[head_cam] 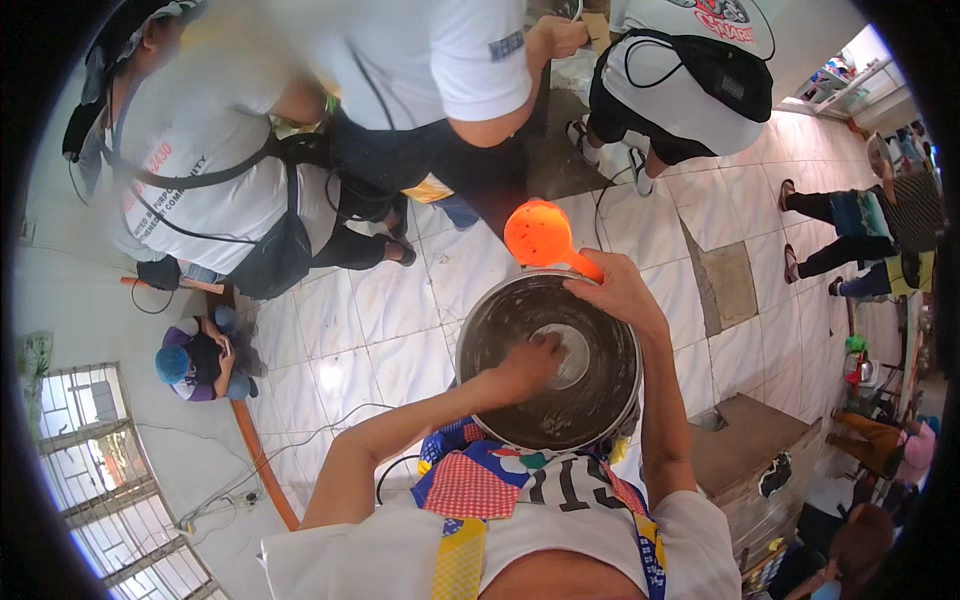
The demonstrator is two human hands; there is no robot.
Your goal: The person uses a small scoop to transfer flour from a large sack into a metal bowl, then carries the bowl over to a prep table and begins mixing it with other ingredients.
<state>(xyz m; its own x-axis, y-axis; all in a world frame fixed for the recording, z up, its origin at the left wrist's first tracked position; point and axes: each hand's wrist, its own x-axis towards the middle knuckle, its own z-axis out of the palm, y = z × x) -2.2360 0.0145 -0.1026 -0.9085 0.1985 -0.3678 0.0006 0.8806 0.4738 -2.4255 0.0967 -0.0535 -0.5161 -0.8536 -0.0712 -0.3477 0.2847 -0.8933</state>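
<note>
A large deep metal pot (pixel 495 315) stands before my body, its wet inner wall smeared with a greyish residue. My left hand (pixel 531 369) reaches down into it, near the pale round bottom (pixel 574 360). The fingers are blurred, so whether they hold anything is unclear. At the far right of the rim, my right hand (pixel 619 289) grips the handle of an orange plastic dipper (pixel 538 232). The dipper's round bowl juts out beyond the rim, with dark specks on it. What the pot rests on is hidden.
People in white shirts (pixel 480 60) stand close ahead, one with a black drawstring bag (pixel 720 75). A seated person (pixel 199 360) is at the left wall. A cable (pixel 330 427) runs over the tiled floor (pixel 390 300). A wooden box (pixel 757 442) stands at the right.
</note>
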